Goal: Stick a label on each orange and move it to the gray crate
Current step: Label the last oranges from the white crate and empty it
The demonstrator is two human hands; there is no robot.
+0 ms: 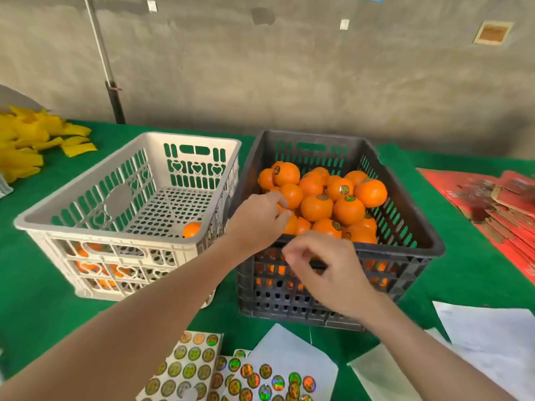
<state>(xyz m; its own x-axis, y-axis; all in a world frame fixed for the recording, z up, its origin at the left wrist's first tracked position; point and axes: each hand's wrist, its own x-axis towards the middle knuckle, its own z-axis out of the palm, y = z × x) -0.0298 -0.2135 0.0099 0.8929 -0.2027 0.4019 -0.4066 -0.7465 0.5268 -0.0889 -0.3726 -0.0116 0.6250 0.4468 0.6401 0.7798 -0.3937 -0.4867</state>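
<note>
A dark gray crate [405,256] on the right holds a heap of oranges [317,206], several of them with round labels on top. My left hand [256,221] reaches over its near left corner, the fingers curled around one orange [291,224] at the edge of the heap. My right hand [324,267] hovers in front of the crate's near rim with thumb and forefinger pinched; I see no label between them. A light plastic crate [86,209] on the left holds a few oranges [191,229]. Sheets of shiny round labels [191,369] lie at the near edge.
Both crates stand on a green cloth [43,285]. White backing papers [492,331] lie at the near right, red flattened cartons [492,206] at the far right, a pile of yellow wrappers [26,146] at the far left. A dark pole [114,102] stands behind the table.
</note>
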